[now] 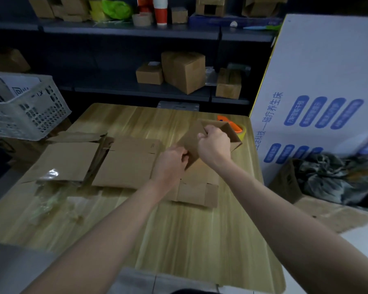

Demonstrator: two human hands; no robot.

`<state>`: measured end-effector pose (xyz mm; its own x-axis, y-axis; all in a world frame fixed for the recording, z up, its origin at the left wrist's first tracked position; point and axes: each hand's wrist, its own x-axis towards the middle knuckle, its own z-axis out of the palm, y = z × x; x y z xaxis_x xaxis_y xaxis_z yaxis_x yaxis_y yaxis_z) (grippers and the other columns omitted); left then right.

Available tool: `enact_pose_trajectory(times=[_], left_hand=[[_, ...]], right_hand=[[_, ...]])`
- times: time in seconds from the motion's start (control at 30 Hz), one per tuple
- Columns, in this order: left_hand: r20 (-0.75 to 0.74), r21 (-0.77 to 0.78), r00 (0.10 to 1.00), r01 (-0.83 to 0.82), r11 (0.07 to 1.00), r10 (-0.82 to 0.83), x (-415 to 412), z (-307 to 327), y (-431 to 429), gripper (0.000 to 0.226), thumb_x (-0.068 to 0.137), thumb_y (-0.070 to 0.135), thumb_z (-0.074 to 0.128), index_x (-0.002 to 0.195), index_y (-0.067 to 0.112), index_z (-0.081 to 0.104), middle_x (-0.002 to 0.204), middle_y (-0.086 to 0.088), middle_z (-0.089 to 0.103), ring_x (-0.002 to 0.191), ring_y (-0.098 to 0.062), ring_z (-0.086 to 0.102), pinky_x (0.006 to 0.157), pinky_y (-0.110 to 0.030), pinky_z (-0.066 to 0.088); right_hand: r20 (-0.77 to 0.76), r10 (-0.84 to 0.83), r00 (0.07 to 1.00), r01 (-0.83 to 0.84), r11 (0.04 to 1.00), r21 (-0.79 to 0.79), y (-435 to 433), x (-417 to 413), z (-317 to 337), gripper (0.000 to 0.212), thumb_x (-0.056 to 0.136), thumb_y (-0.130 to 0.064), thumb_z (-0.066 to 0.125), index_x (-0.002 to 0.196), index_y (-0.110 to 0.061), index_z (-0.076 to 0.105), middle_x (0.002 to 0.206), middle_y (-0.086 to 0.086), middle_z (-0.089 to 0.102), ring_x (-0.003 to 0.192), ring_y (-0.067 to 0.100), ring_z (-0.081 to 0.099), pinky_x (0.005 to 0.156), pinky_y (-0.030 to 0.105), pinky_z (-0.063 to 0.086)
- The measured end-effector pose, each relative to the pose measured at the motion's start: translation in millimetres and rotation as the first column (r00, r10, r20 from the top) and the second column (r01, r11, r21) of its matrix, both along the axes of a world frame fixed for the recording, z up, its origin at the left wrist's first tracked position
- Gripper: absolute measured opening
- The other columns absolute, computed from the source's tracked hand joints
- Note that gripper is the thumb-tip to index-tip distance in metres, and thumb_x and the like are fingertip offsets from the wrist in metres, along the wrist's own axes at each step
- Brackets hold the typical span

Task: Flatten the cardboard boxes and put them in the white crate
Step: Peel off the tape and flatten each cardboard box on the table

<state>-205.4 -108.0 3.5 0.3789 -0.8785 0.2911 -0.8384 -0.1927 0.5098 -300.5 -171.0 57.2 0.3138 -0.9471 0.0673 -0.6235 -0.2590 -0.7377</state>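
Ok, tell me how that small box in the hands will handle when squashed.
Probably light: the small box looks open and empty, held by the left hand and right hand. Its panels likely stay stiff while the creases fold, as with the flat boxes on the table.

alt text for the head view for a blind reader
A left hand and right hand grip a small open box over a wooden table. Flattened boxes lie to its left; a white crate stands beyond the table's left edge.

Dim, bluish wide-angle view with bowed edges, soft blur, faint glare on the table (196, 230)
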Motion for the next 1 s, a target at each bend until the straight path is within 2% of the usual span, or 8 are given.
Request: enact_pose_trajectory(times=[0.17, 0.33, 0.43, 0.57, 0.7, 0.8, 0.87, 1.0], left_hand=[[0.005, 0.032, 1.0, -0.026, 0.999, 0.026, 17.4, -1.7, 14.0, 0.018, 0.09, 0.004, 0.049, 0.088, 0.0, 0.066, 0.092, -0.014, 0.066, 0.08, -0.026, 0.059, 0.061, -0.021, 0.028], [-0.033, 0.081, 0.999, -0.009, 0.997, 0.011, 24.5, -1.0, 23.4, 0.017, 0.092, 0.007, 0.048, 0.094, 0.001, 0.063, 0.093, -0.012, 0.064, 0.078, -0.023, 0.057, 0.062, -0.026, 0.034], [-0.046, 0.093, 0.999, -0.012, 0.996, 0.016, 29.9, -0.5, 27.3, 0.015, 0.09, 0.008, 0.048, 0.093, 0.0, 0.061, 0.09, -0.011, 0.061, 0.08, -0.027, 0.058, 0.063, -0.031, 0.038], [-0.243, 0.035, 0.966, 0.103, 0.994, -0.091, 42.3, -8.0, 30.4, 0.009, 0.088, 0.008, 0.057, 0.087, 0.002, 0.063, 0.084, -0.005, 0.058, 0.078, -0.023, 0.056, 0.069, -0.031, 0.043], [-0.447, 0.02, 0.882, 0.175, 0.984, -0.148, 51.1, -11.3, 34.0, 0.007, 0.086, 0.012, 0.065, 0.085, 0.005, 0.066, 0.083, -0.005, 0.063, 0.075, -0.017, 0.057, 0.065, -0.02, 0.042], [-0.455, 0.001, 0.879, 0.159, 0.987, -0.141, 52.1, -13.3, 38.3, 0.005, 0.087, 0.007, 0.062, 0.086, 0.005, 0.066, 0.084, -0.005, 0.063, 0.073, -0.013, 0.055, 0.062, -0.01, 0.04], [-0.47, -0.017, 0.872, 0.141, 0.99, -0.132, 52.0, -15.0, 40.5, 0.005, 0.087, 0.005, 0.062, 0.088, 0.003, 0.067, 0.084, -0.005, 0.063, 0.073, -0.011, 0.055, 0.063, -0.007, 0.041], [-0.557, 0.005, 0.82, 0.16, 0.987, -0.13, 52.0, -15.7, 44.2, 0.004, 0.083, 0.008, 0.068, 0.087, 0.008, 0.069, 0.082, -0.001, 0.065, 0.072, -0.009, 0.058, 0.066, -0.017, 0.045]], right_hand=[[0.011, -0.042, 0.999, 0.042, 0.999, 0.011, 25.5, 17.0, -6.1, 0.015, 0.096, -0.017, 0.047, 0.096, -0.008, 0.059, 0.091, 0.01, 0.063, 0.091, 0.03, 0.06, 0.093, 0.046, 0.045], [0.033, -0.1, 0.994, 0.098, 0.994, 0.055, 39.0, 24.5, -12.2, 0.025, 0.096, -0.017, 0.049, 0.114, -0.004, 0.061, 0.102, 0.009, 0.065, 0.098, 0.026, 0.061, 0.095, 0.042, 0.046], [0.043, -0.119, 0.992, 0.114, 0.989, 0.093, 42.9, 27.6, -14.5, 0.029, 0.097, -0.018, 0.05, 0.12, -0.003, 0.059, 0.106, 0.011, 0.065, 0.099, 0.025, 0.061, 0.08, 0.03, 0.047], [0.055, -0.143, 0.988, 0.135, 0.982, 0.129, 41.8, 25.5, -17.3, 0.018, 0.097, -0.018, 0.048, 0.105, -0.006, 0.058, 0.093, 0.005, 0.056, 0.085, 0.019, 0.052, 0.071, 0.027, 0.038], [0.032, -0.156, 0.987, 0.151, 0.98, 0.133, 45.4, 24.9, -22.2, 0.006, 0.097, -0.019, 0.049, 0.099, -0.015, 0.053, 0.091, 0.005, 0.054, 0.084, 0.02, 0.052, 0.07, 0.029, 0.041], [0.021, -0.156, 0.987, 0.152, 0.978, 0.141, 50.7, 28.0, -23.6, 0.019, 0.096, -0.019, 0.049, 0.105, -0.005, 0.059, 0.097, 0.01, 0.063, 0.089, 0.025, 0.059, 0.073, 0.033, 0.047], [0.021, -0.158, 0.987, 0.153, 0.978, 0.143, 51.7, 29.6, -24.7, 0.016, 0.096, -0.019, 0.049, 0.102, -0.007, 0.058, 0.094, 0.008, 0.06, 0.086, 0.022, 0.056, 0.069, 0.029, 0.042], [0.024, -0.168, 0.986, 0.163, 0.977, 0.139, 53.9, 30.5, -23.8, 0.031, 0.097, -0.02, 0.049, 0.121, -0.002, 0.057, 0.104, 0.01, 0.062, 0.094, 0.021, 0.059, 0.073, 0.029, 0.044]])
